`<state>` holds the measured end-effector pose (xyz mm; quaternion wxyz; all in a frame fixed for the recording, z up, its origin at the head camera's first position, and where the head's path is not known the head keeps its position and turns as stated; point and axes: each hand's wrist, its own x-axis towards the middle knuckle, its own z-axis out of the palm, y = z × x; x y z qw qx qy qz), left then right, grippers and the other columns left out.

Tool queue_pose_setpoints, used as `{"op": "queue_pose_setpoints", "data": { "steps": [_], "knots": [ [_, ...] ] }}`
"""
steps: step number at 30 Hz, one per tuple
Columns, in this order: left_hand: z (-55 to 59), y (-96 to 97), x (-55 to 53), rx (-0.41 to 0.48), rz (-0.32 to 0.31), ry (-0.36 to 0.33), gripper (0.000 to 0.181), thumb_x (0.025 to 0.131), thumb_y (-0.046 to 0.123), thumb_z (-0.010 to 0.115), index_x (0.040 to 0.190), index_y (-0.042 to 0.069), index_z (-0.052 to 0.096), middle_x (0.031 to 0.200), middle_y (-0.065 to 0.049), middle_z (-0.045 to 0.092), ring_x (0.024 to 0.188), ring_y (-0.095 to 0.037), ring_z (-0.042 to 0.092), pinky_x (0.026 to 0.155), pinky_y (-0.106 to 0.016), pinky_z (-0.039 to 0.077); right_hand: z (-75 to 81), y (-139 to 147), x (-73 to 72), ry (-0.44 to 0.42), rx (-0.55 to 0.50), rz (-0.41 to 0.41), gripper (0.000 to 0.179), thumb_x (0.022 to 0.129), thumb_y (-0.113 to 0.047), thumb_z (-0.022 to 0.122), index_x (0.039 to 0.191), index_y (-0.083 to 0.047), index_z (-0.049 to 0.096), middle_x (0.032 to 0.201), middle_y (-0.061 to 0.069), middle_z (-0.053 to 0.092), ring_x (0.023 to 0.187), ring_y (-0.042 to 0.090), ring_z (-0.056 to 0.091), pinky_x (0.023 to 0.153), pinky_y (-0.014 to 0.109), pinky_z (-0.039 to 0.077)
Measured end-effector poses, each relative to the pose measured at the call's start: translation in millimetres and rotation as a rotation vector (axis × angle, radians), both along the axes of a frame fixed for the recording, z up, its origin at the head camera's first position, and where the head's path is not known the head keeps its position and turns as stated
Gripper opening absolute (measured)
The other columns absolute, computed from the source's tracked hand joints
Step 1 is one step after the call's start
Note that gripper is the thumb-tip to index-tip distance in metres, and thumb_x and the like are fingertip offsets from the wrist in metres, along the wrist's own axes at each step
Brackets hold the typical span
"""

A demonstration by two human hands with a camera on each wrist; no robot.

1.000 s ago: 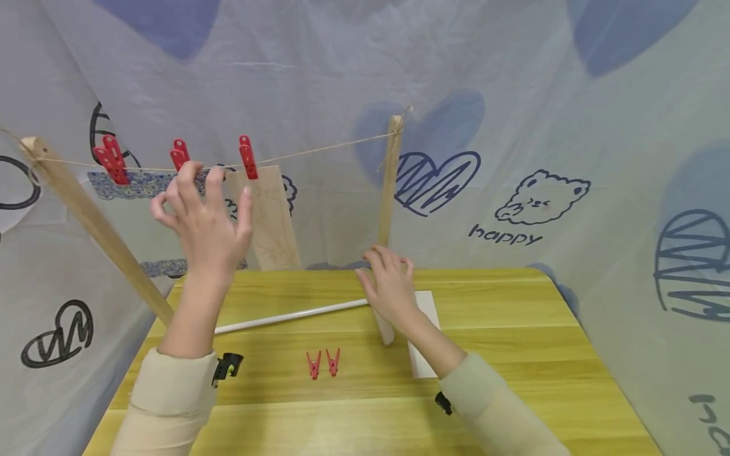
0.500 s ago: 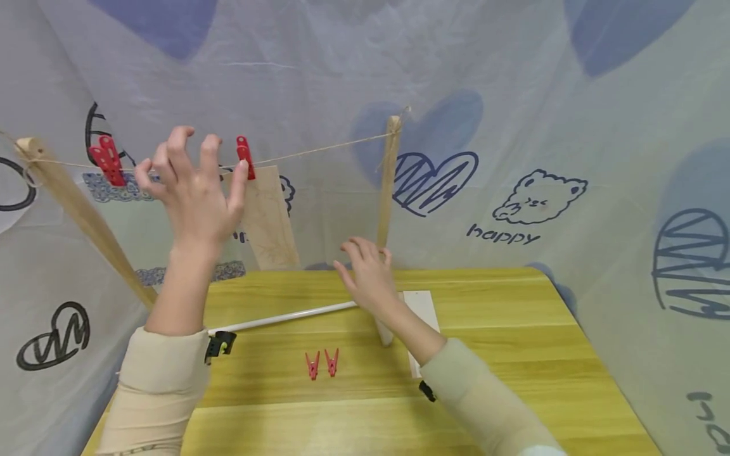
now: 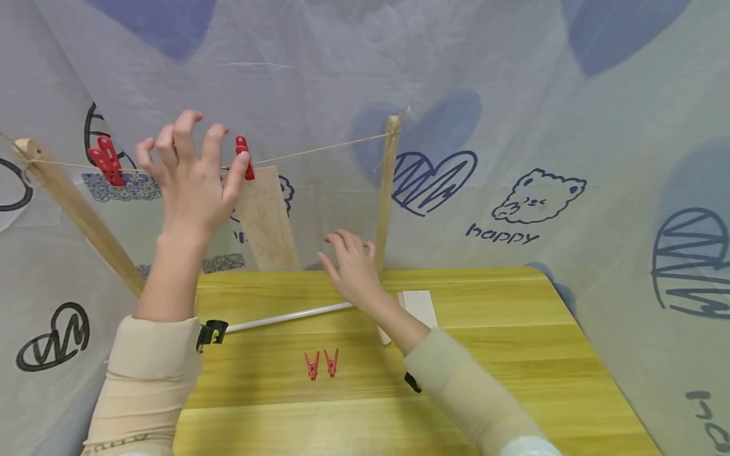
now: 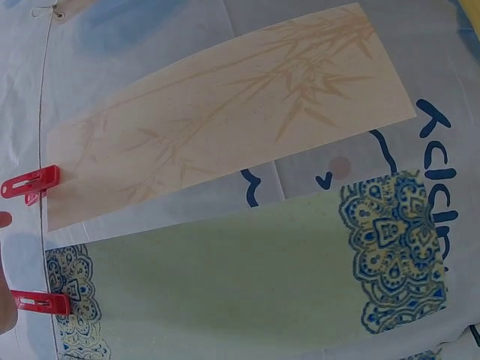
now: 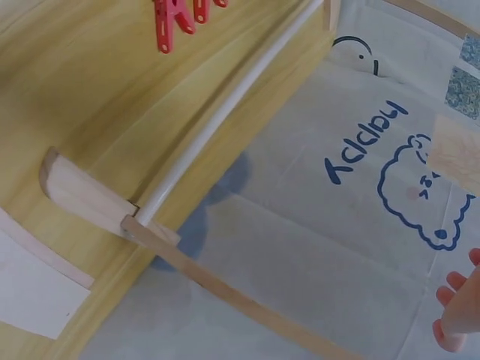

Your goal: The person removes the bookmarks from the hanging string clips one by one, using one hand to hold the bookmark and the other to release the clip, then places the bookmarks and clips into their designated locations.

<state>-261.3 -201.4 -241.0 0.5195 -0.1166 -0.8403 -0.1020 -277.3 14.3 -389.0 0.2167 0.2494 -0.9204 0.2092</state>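
My left hand (image 3: 194,177) is raised at the string (image 3: 325,147), fingers spread and bent, holding nothing. Its thumb overlaps the right-hand red clothespin (image 3: 249,171) in the head view. That clothespin (image 4: 31,181) fastens a beige paper strip with a bamboo print (image 4: 225,112) to the string. Beside it hangs a pale green strip with blue patterned ends (image 4: 225,270), under another red clothespin (image 4: 45,302). A further red clothespin (image 3: 107,161) sits at the string's left; the middle one is hidden behind my hand. My right hand (image 3: 355,272) hovers with loose fingers by the right post (image 3: 388,190).
Two red clothespins (image 3: 312,366) lie on the wooden table (image 3: 513,354). A white rod (image 3: 291,315) runs low between the right post and the left post (image 3: 80,206). White cards (image 3: 419,305) lie behind my right forearm. A printed curtain (image 3: 319,76) hangs behind.
My left hand has risen a little and shifted left, now covering the middle clothespin. My right hand has drifted left, away from the right post. The hanging strips stay on the string.
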Motion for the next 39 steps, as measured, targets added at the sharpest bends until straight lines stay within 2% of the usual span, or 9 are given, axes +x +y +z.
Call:
{"op": "queue_pose_setpoints", "data": {
  "steps": [5,12,17,25,31,39],
  "knots": [
    [4.4,-2.8,-1.9,-0.024,-0.021,-0.055,0.044,0.095,0.043,0.036,0.118,0.007,0.046,0.132,-0.014,0.028,0.114,-0.034,0.019,0.094,-0.052,0.004,5.3,-6.2,-4.6,-0.018,-0.031,0.014,0.034,0.096,-0.037,0.041,0.120,-0.013,0.048,0.129,0.005,0.047,0.121,0.020,0.040,0.096,0.047,0.025],
    [8.1,-6.7,-3.4,-0.058,-0.030,-0.167,0.045,0.094,0.044,0.036,0.117,0.006,0.045,0.135,-0.012,0.024,0.116,-0.034,0.015,0.095,-0.053,0.000,11.9,-15.5,-8.3,-0.084,-0.072,0.040,0.035,0.096,-0.037,0.041,0.122,-0.014,0.047,0.131,0.006,0.045,0.124,0.021,0.037,0.097,0.048,0.023],
    [9.7,-7.6,-4.8,-0.069,-0.038,-0.178,0.043,0.094,0.043,0.038,0.113,0.005,0.047,0.134,-0.012,0.024,0.116,-0.034,0.015,0.095,-0.052,-0.001,15.8,-23.2,-8.9,-0.112,-0.048,0.043,0.038,0.097,-0.039,0.039,0.126,-0.016,0.046,0.134,0.005,0.043,0.126,0.021,0.035,0.098,0.049,0.023],
    [16.2,-6.9,-2.2,-0.106,-0.020,-0.243,0.045,0.095,0.044,0.036,0.115,0.007,0.049,0.135,-0.012,0.021,0.119,-0.034,0.013,0.094,-0.053,-0.002,22.6,-35.6,-9.5,-0.101,-0.027,0.028,0.039,0.096,-0.039,0.041,0.129,-0.019,0.045,0.136,0.005,0.042,0.126,0.021,0.035,0.098,0.048,0.023],
    [17.9,-5.4,-1.3,-0.129,-0.020,-0.245,0.045,0.096,0.044,0.035,0.113,0.005,0.050,0.134,-0.013,0.022,0.118,-0.035,0.013,0.093,-0.054,-0.001,23.8,-46.0,-11.2,-0.113,-0.024,0.020,0.041,0.096,-0.042,0.038,0.131,-0.021,0.043,0.137,0.005,0.041,0.127,0.021,0.034,0.099,0.047,0.023],
    [20.4,-5.3,-0.2,-0.161,-0.009,-0.285,0.043,0.097,0.042,0.033,0.113,0.005,0.048,0.134,-0.014,0.021,0.118,-0.036,0.013,0.091,-0.055,-0.001,27.1,-56.5,-10.3,-0.100,0.000,0.004,0.043,0.096,-0.042,0.039,0.132,-0.019,0.042,0.137,0.004,0.041,0.126,0.021,0.036,0.098,0.047,0.026]
  ]
}}
